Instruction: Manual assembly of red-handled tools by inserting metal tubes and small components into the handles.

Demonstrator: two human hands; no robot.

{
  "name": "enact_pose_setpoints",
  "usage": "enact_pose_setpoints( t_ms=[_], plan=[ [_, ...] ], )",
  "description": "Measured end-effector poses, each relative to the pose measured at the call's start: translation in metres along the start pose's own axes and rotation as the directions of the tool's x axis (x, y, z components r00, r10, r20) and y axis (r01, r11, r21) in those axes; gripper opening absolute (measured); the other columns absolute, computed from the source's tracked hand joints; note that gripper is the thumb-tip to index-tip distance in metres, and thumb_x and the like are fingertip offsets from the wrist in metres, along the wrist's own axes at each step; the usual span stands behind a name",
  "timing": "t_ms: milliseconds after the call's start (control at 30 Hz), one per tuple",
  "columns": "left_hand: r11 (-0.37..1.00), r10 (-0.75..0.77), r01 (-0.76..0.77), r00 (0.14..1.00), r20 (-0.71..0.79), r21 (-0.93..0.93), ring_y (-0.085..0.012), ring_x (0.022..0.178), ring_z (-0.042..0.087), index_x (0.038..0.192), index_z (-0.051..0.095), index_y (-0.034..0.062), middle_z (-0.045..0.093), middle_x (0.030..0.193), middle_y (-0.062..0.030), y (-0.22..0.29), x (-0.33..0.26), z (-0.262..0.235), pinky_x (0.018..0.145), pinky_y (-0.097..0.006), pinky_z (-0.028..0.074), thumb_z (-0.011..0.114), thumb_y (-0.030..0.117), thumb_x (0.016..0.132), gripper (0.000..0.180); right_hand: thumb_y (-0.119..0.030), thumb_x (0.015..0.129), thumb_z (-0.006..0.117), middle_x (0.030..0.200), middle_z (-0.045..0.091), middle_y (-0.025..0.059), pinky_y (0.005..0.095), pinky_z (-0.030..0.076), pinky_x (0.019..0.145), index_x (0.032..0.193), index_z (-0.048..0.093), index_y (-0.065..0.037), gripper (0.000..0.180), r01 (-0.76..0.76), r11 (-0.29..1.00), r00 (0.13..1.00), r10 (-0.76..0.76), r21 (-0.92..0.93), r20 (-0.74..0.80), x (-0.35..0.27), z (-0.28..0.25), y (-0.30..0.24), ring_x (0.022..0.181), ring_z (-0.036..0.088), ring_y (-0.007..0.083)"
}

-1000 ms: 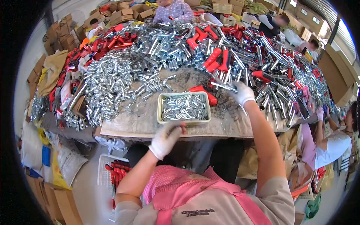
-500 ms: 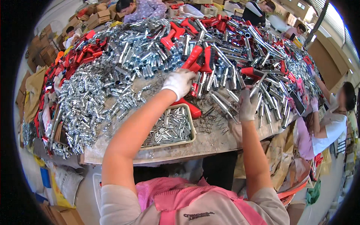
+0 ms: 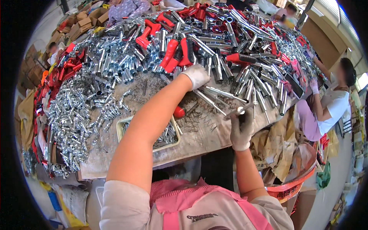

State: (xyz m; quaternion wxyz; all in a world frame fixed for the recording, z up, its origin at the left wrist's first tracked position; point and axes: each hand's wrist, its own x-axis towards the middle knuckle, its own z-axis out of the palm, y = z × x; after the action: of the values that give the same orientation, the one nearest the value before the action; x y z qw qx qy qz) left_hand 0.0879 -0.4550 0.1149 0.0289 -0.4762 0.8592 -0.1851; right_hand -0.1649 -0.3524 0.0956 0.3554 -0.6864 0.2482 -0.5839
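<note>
Left hand (image 3: 197,76), white glove, is at the near edge of the main pile, arm reaching across the tray. Fingers curled down by the tube ends; cannot tell if they grasp anything. Right hand (image 3: 241,132), gloved too, is palm up near the table's front edge, thumb and fingertips pinching a metal tube (image 3: 233,113). Tube sits roughly level above the table, bright round spot near the fingertips.

Two slim rods (image 3: 210,102) lie on the worktop between the hands, slanting toward the right one. Loose springs (image 3: 207,122) scattered just below them. Cream tray (image 3: 167,146) with small metal pins is partly hidden under the left forearm; a red rounded end (image 3: 179,112) shows at its rim. Red-and-black handles (image 3: 168,55) lie on the pile just beyond the left hand. Heap of small fittings (image 3: 71,115) at far left. Co-worker (image 3: 331,101) in a white top, to the right, has arms extended to the table.
</note>
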Motion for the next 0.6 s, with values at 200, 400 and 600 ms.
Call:
enact_pose_setpoints(
  t_ms=[200,400,600],
  plan=[
    [0.879,-0.432,0.369,0.885,-0.175,-0.304,-0.0331,0.085,0.061,0.089,0.06,0.0057,0.063,0.091,-0.0155,0.002,-0.01,-0.031,0.078,-0.043,0.048,0.055,0.009,0.076,0.013,0.003,0.089,0.051,0.1,0.05,0.0088,0.0272,0.053,0.065,0.117,0.039,-0.005,0.031,-0.235,0.911,0.954,0.283,0.338,-0.099,-0.016,-0.013,-0.019,0.076,0.057,0.0138],
    [-0.655,-0.684,-0.288,0.617,0.388,-0.698,-0.0186,0.086,0.061,0.105,0.055,0.0001,0.061,0.101,-0.0112,0.065,-0.081,-0.094,0.077,-0.031,0.052,0.047,0.018,0.094,0.022,-0.017,0.096,0.045,0.101,0.051,0.0128,0.033,0.054,0.068,0.114,0.038,-0.002,0.024,-0.23,0.879,0.957,0.283,0.417,-0.07,-0.023,-0.016,-0.045,0.076,0.059,0.0186],
    [-0.787,-0.607,-0.423,0.665,0.436,-0.449,-0.0246,0.106,0.056,0.117,0.048,-0.003,0.056,0.115,-0.0166,0.171,-0.175,-0.127,0.097,-0.04,0.044,0.04,0.02,0.098,0.031,-0.015,0.094,0.051,0.099,0.054,0.0157,0.033,0.052,0.065,0.114,0.038,-0.001,0.028,-0.138,0.814,0.989,0.139,0.564,0.042,-0.037,0.024,-0.072,0.074,0.058,0.0196]
  ],
)
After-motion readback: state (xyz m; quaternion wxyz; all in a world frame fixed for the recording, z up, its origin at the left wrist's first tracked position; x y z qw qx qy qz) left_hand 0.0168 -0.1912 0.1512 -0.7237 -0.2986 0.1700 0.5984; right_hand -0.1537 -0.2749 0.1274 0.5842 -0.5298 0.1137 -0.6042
